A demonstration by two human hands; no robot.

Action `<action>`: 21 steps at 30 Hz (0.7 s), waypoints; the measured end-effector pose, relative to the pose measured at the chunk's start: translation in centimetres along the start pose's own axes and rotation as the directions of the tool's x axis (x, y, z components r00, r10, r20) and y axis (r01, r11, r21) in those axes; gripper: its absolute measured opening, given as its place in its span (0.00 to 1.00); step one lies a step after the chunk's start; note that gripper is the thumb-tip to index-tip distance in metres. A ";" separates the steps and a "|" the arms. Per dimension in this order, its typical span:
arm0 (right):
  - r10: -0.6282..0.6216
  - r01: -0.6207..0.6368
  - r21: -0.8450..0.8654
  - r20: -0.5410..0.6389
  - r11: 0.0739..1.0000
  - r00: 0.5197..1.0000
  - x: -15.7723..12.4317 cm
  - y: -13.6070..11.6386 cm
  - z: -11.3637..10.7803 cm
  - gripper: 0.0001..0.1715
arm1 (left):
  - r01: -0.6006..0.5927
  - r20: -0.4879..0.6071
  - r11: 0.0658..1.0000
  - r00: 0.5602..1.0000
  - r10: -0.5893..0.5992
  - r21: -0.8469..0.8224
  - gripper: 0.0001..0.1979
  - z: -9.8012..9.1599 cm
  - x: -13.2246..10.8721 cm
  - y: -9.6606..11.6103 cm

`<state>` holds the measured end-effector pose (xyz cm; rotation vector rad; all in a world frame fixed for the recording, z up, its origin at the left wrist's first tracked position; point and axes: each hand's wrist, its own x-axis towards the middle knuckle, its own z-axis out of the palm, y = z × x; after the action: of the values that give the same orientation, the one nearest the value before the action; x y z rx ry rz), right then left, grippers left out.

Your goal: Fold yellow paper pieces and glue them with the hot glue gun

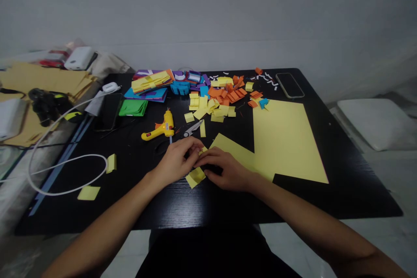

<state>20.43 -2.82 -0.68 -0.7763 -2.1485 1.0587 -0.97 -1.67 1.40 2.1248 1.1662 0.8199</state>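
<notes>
My left hand (181,156) and my right hand (224,167) meet over the black table, fingers bent and pressed together on a small yellow piece of paper (203,150). Just below the fingertips lies another yellow paper piece (195,177). Scissors (193,128) rest beyond my left hand, their handles partly hidden by it. A yellow glue gun (163,127) lies to the left of them. To the right of my right hand are large yellow paper sheets (286,139), one partly under my wrist.
Folded yellow (203,105) and orange paper pieces (230,92) are heaped at the back. Green paper (133,107) and a dark phone (109,112) lie left; another phone (289,85) lies back right. A white cable (67,191) loops over the left edge.
</notes>
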 end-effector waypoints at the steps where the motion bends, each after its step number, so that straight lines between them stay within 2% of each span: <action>1: -0.007 0.007 -0.014 0.006 1.000 1.000 0.0 0.1 0.2 0.20 | -0.006 -0.005 1.000 1.000 0.006 0.007 0.07 0.0 0.0 0.0; 5: 0.030 -0.024 -0.086 0.066 0.996 0.997 -0.2 0.8 0.6 0.15 | -0.039 -0.024 0.999 0.999 0.040 0.023 0.07 0.1 0.1 0.3; 9: -0.005 0.021 -0.139 0.113 0.990 0.994 -0.3 1.3 0.7 0.13 | -0.088 -0.032 0.996 0.996 0.089 0.027 0.07 0.3 0.2 0.4; 14: -0.029 0.036 -0.069 0.105 0.997 0.994 -0.2 1.1 0.6 0.03 | -0.123 -0.046 0.992 0.991 0.125 0.030 0.07 0.5 0.2 0.2; 18: 0.091 -0.091 0.052 -0.001 0.994 0.996 0.2 0.4 0.1 0.02 | -0.108 -0.094 0.994 0.990 0.109 0.014 0.06 0.3 0.0 0.4; 21: 0.248 -0.227 0.173 -0.107 0.958 0.963 0.5 0.2 -0.2 0.06 | -0.119 -0.091 0.993 0.989 0.119 -0.002 0.09 0.0 0.0 0.7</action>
<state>20.34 -2.27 -0.64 -1.0158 -1.8702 1.2507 -0.63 -1.97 1.93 2.1879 1.0873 0.9822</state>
